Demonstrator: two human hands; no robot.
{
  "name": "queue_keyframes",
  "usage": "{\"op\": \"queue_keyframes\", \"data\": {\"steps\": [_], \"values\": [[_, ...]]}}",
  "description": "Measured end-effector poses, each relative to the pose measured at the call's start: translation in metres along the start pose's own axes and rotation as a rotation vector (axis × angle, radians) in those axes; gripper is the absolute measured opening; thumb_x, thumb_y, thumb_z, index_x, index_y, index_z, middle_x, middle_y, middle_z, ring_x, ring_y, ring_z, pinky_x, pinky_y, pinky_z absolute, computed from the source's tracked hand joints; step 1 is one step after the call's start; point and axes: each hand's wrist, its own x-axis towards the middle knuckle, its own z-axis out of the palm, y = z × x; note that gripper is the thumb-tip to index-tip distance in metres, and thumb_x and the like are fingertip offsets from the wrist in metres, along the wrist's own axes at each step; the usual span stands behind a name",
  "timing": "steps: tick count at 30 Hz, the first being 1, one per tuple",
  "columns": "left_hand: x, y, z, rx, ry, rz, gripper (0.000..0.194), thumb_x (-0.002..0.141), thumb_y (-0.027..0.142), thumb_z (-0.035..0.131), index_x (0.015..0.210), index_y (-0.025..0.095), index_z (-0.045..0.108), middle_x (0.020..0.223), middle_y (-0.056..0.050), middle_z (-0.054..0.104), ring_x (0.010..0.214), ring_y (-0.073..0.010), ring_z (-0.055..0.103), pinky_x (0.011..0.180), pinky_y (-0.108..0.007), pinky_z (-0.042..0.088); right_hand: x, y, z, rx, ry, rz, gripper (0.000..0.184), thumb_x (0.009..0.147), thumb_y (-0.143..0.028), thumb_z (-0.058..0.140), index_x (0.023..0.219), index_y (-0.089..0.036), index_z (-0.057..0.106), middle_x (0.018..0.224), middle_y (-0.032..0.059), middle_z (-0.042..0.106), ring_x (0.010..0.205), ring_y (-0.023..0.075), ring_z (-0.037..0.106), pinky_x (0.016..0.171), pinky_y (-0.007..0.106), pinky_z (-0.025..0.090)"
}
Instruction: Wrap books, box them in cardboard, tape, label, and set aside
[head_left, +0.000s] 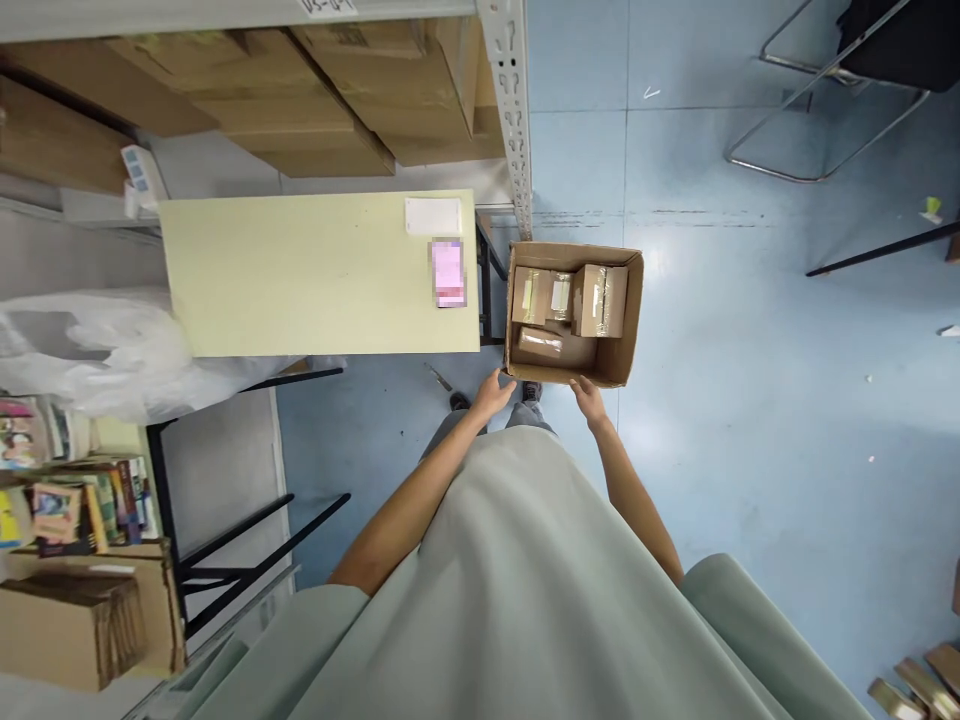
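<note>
An open cardboard box [634, 318] is in front of me, just beyond my shoes, with several smaller taped cartons inside. One larger carton [615, 300] stands at its right side, and a small flat carton [540, 342] lies near the front left. My left hand [491, 395] is at the box's near left corner, thumb and fingers around the edge. Farther right along the same near side, my right hand [590, 402] has its fingertips on the rim. The undersides of both grips are hidden. Whether the box rests on the floor I cannot tell.
Left of the box stands a pale yellow table [315, 280] bearing a white card [433, 216] and a pink packet [448, 272]. A metal shelf post [514, 120] rises behind. A chair [825, 90] is at upper right on the blue floor [750, 400]; books [112, 500] are at left.
</note>
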Motion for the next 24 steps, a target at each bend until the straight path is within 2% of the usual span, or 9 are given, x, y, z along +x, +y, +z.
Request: {"op": "queue_keyframes", "data": {"steps": [4,7,10,12,14,17,20,24], "values": [[-0.013,-0.01,-0.019,-0.055,0.003,0.017,0.065,0.09,0.043,0.085,0.147,0.017,0.068,0.168,-0.026,0.059,0.162,-0.0418,0.052,0.133,-0.054,0.04,-0.004,-0.015,0.0,0.016,-0.063,-0.064,0.072,0.09,-0.068,0.081,0.135,-0.012,0.081,0.154,0.024,0.072,0.152,0.0395,0.065,0.131,0.058,0.046],[-0.024,-0.017,-0.039,-0.115,0.003,0.047,0.06,0.09,0.045,0.087,0.141,0.019,0.072,0.164,-0.023,0.064,0.16,-0.0408,0.055,0.132,-0.054,0.041,-0.01,-0.035,0.007,0.02,-0.124,-0.126,0.071,0.085,-0.074,0.083,0.126,-0.015,0.085,0.148,0.0206,0.077,0.147,0.0401,0.068,0.129,0.061,0.049],[-0.039,-0.027,-0.063,-0.191,0.007,0.086,0.051,0.092,0.044,0.085,0.137,0.021,0.074,0.16,-0.02,0.068,0.156,-0.0382,0.059,0.131,-0.052,0.044,-0.022,-0.058,0.025,0.008,-0.208,-0.192,0.074,0.076,-0.083,0.086,0.114,-0.02,0.088,0.137,0.0158,0.083,0.141,0.0402,0.072,0.126,0.062,0.052],[-0.051,-0.037,-0.081,-0.248,0.021,0.109,0.046,0.094,0.041,0.083,0.135,0.021,0.076,0.158,-0.02,0.07,0.154,-0.0368,0.062,0.13,-0.05,0.046,-0.036,-0.075,0.045,-0.015,-0.274,-0.234,0.077,0.07,-0.088,0.087,0.108,-0.021,0.089,0.131,0.0145,0.086,0.135,0.0403,0.076,0.123,0.062,0.055],[-0.065,-0.051,-0.103,-0.317,0.04,0.141,0.043,0.096,0.039,0.081,0.134,0.02,0.076,0.157,-0.019,0.071,0.152,-0.0361,0.064,0.129,-0.05,0.049,-0.055,-0.092,0.071,-0.035,-0.369,-0.27,0.081,0.066,-0.091,0.088,0.107,-0.021,0.09,0.127,0.0146,0.087,0.13,0.0398,0.078,0.123,0.061,0.056],[-0.085,-0.076,-0.144,-0.467,0.104,0.217,0.042,0.095,0.04,0.081,0.133,0.021,0.078,0.154,-0.017,0.074,0.15,-0.0367,0.066,0.124,-0.05,0.054,-0.089,-0.118,0.123,-0.074,-0.53,-0.303,0.081,0.068,-0.09,0.089,0.112,-0.022,0.09,0.128,0.0144,0.087,0.127,0.0371,0.08,0.124,0.059,0.056],[-0.103,-0.104,-0.194,-0.612,0.192,0.269,0.043,0.095,0.044,0.083,0.132,0.022,0.081,0.151,-0.016,0.076,0.148,-0.0367,0.067,0.121,-0.049,0.058,-0.125,-0.143,0.187,-0.149,-0.624,-0.346,0.078,0.072,-0.088,0.088,0.116,-0.024,0.088,0.132,0.0136,0.085,0.123,0.0334,0.082,0.123,0.057,0.057],[-0.134,-0.148,-0.266,-0.799,0.319,0.336,0.046,0.096,0.053,0.081,0.13,0.022,0.082,0.145,-0.015,0.079,0.143,-0.0354,0.071,0.124,-0.05,0.057,-0.177,-0.174,0.279,-0.263,-0.756,-0.421,0.073,0.079,-0.083,0.086,0.123,-0.025,0.086,0.135,0.0143,0.084,0.124,0.0323,0.081,0.12,0.053,0.059]]}}
